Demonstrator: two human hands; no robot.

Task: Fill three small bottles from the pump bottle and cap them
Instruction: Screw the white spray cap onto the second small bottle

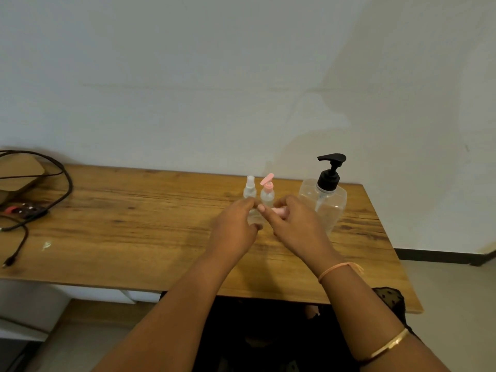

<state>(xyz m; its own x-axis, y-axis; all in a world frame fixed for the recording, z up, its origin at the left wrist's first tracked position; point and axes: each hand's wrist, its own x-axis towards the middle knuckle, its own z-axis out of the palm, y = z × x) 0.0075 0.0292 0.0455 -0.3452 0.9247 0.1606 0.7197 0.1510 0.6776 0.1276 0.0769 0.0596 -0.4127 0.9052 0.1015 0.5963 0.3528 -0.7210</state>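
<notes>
On the wooden table [150, 216] stands a large clear pump bottle [323, 202] with a black pump head, at the back right. Left of it stand two small clear bottles: one with a clear spray top [250, 187] and one with a pink flip cap [267, 191]. In front of them my left hand [236, 229] grips a third small clear bottle [255, 220], mostly hidden by my fingers. My right hand [292, 224] holds a pink cap [279, 211] just right of that bottle's top.
Black cables [40, 200] and a power strip [24, 210] lie at the table's left end beside a cardboard box [18, 173]. A white wall rises right behind the table. The table's right edge drops to the floor.
</notes>
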